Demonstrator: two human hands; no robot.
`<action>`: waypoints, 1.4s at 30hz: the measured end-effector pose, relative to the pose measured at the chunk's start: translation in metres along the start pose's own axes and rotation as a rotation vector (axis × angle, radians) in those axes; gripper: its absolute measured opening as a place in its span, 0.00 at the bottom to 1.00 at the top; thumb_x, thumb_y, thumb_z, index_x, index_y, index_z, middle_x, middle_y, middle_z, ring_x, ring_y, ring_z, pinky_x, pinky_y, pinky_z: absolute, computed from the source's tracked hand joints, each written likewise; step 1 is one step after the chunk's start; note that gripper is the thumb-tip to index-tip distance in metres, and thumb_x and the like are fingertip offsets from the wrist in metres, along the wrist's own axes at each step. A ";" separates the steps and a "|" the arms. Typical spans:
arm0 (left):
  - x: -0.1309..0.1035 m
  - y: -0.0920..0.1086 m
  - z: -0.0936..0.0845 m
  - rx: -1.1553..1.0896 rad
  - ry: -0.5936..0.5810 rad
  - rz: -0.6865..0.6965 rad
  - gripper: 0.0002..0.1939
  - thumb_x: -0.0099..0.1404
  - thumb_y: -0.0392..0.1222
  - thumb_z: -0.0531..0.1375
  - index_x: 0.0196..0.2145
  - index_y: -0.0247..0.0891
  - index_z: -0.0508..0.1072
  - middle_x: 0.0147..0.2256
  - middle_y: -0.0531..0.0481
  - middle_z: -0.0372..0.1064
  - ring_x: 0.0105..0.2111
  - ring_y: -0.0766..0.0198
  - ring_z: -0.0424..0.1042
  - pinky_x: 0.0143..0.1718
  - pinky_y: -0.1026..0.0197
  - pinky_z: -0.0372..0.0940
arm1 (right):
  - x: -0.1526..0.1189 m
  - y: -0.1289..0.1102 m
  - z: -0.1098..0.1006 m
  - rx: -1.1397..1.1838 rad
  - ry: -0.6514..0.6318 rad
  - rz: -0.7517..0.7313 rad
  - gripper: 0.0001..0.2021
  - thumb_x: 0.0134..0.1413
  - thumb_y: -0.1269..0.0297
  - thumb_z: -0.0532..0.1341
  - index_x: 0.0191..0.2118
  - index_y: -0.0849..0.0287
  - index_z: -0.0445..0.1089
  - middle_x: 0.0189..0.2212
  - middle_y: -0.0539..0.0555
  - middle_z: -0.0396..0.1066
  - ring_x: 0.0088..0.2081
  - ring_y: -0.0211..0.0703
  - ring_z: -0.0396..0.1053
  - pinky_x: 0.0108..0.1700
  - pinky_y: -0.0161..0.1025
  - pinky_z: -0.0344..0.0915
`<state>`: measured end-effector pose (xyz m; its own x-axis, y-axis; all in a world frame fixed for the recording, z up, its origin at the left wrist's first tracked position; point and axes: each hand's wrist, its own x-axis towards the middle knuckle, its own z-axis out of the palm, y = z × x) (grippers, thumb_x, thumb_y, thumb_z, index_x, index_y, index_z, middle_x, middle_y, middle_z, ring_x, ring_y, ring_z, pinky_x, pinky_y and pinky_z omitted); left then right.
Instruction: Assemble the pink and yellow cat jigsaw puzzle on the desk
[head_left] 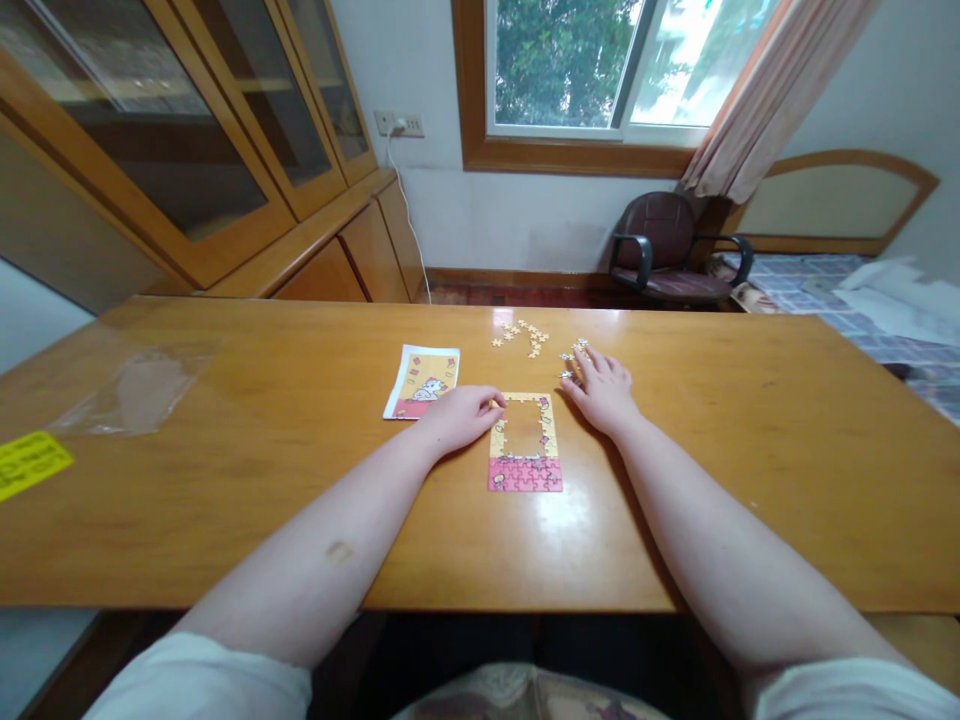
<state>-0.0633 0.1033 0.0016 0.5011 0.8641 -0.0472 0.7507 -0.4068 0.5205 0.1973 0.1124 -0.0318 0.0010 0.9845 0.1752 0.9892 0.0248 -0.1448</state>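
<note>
A partly assembled jigsaw puzzle [525,474] lies flat on the wooden table, pink along its near side, with a yellow border around an open middle. My left hand [463,415] rests at the puzzle's upper left corner, fingers bent together; whatever is under the fingertips is too small to name. Over a small group of loose pieces [566,374] at the upper right, my right hand [601,388] lies palm down with fingers apart. More loose pieces [534,335] are scattered beyond the puzzle. Left of it sits a reference picture sheet [431,380] with a white cat, partly covered by my left hand.
A clear plastic bag [139,390] and a yellow label [31,464] lie on the left of the table [750,450]. Glass-door cabinets [217,110] stand at the left. Beyond the far edge are a brown armchair [664,245] and a bed [810,290].
</note>
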 end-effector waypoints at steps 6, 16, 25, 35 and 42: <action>0.002 -0.003 0.004 -0.013 0.032 0.023 0.14 0.62 0.48 0.54 0.39 0.41 0.75 0.26 0.52 0.69 0.28 0.64 0.66 0.29 0.63 0.55 | 0.002 0.003 0.009 0.062 -0.060 -0.122 0.30 0.61 0.48 0.47 0.65 0.55 0.52 0.60 0.56 0.60 0.65 0.58 0.43 0.62 0.66 0.31; 0.002 -0.005 0.005 -0.026 0.016 0.036 0.14 0.63 0.48 0.54 0.38 0.42 0.75 0.27 0.53 0.70 0.28 0.64 0.66 0.29 0.63 0.54 | 0.010 0.015 0.010 0.193 0.223 0.156 0.16 0.57 0.62 0.53 0.45 0.61 0.72 0.45 0.61 0.72 0.50 0.54 0.62 0.55 0.52 0.51; 0.003 -0.007 0.006 -0.032 0.009 0.054 0.14 0.63 0.48 0.53 0.39 0.41 0.75 0.26 0.53 0.69 0.28 0.64 0.66 0.28 0.63 0.54 | 0.009 0.014 0.008 0.068 0.140 0.229 0.20 0.58 0.62 0.50 0.53 0.55 0.69 0.53 0.58 0.67 0.52 0.53 0.58 0.56 0.52 0.49; 0.003 -0.007 0.007 -0.040 0.005 0.043 0.13 0.63 0.48 0.54 0.38 0.41 0.75 0.25 0.53 0.69 0.27 0.64 0.65 0.28 0.64 0.53 | 0.006 0.010 0.012 0.071 0.064 0.075 0.24 0.59 0.48 0.49 0.56 0.50 0.66 0.58 0.57 0.61 0.59 0.60 0.51 0.60 0.65 0.38; 0.003 -0.006 0.006 -0.033 -0.006 0.035 0.14 0.63 0.49 0.54 0.38 0.41 0.75 0.26 0.53 0.69 0.27 0.64 0.65 0.27 0.64 0.52 | 0.002 0.000 0.008 0.078 0.069 -0.033 0.24 0.59 0.48 0.51 0.56 0.52 0.66 0.55 0.57 0.65 0.56 0.59 0.54 0.61 0.66 0.34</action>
<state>-0.0640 0.1063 -0.0072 0.5294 0.8477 -0.0331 0.7180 -0.4269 0.5498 0.1962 0.1153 -0.0390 -0.0185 0.9687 0.2474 0.9744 0.0729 -0.2125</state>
